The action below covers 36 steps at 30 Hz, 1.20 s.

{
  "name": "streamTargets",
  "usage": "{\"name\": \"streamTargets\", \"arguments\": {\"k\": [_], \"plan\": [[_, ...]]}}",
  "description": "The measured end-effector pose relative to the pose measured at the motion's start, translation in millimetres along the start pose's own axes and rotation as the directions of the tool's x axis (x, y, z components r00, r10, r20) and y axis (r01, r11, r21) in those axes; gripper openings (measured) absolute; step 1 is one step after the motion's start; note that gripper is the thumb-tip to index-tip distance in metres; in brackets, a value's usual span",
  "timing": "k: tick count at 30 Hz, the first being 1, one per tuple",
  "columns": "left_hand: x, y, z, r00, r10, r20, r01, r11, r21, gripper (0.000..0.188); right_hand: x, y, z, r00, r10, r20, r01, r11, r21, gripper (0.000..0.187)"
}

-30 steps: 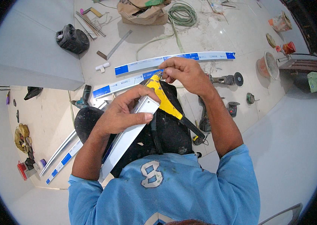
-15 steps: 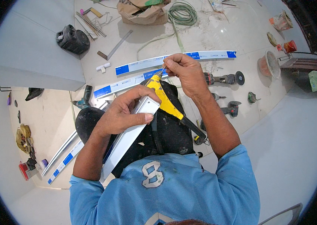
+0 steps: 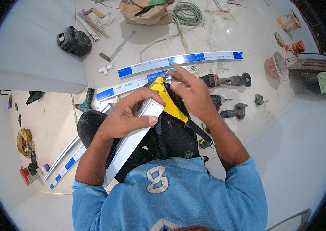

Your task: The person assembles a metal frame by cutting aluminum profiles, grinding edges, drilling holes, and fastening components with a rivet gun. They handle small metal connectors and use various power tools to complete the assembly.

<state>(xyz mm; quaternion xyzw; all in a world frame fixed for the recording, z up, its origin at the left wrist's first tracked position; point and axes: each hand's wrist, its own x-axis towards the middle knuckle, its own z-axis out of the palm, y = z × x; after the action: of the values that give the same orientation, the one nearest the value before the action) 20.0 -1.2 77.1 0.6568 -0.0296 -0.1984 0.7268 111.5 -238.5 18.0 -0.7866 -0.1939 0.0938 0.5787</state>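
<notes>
A white aluminium profile [image 3: 129, 148], with a small hole near its squared end, slants across my lap. My left hand [image 3: 121, 117] is closed around it, thumb along the near face. A yellow hand riveter [image 3: 173, 107] with black handle ends rests over my black-trousered leg, its nose pointing away from me. The left fingers lie over part of the riveter, so whether they also grip it is hidden. Beside the nose is my right hand [image 3: 194, 94], fingers apart, with nothing visible in them. A thin pin seems to stick out of the nose, too small to be sure.
Blue-and-white wrapped profiles [image 3: 182, 59] lie beyond my knees, others [image 3: 68, 163] at left. On the right are an angle grinder [image 3: 228, 81], a cordless drill [image 3: 235, 111] and a bucket [image 3: 277, 66]. Farther off sit a coiled green hose [image 3: 187, 13], a metal square [image 3: 122, 47] and a black jerrycan [image 3: 74, 41].
My right hand has opened from a pinch on a thin pin at the riveter's nose and drawn slightly back towards me. The left hand, profile and riveter stay in place.
</notes>
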Motion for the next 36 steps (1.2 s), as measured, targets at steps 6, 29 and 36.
{"name": "streamTargets", "arguments": {"k": [6,29,36], "plan": [[10,-1,2,0.999,0.019,0.030,-0.020,0.999,0.027,0.050,-98,-63,17,0.992,0.050,0.117,0.034,0.781,-0.624,0.122],[-33,77,-47,0.835,0.293,-0.465,-0.004,0.849,0.528,0.043,-66,-116,-44,0.916,-0.193,0.351,0.114,0.966,0.234,0.098],[-30,74,-39,0.866,0.278,-0.414,0.000,0.830,0.557,0.041,-61,-118,-44,0.837,-0.097,0.539,-0.124,0.925,0.359,0.078]]}}
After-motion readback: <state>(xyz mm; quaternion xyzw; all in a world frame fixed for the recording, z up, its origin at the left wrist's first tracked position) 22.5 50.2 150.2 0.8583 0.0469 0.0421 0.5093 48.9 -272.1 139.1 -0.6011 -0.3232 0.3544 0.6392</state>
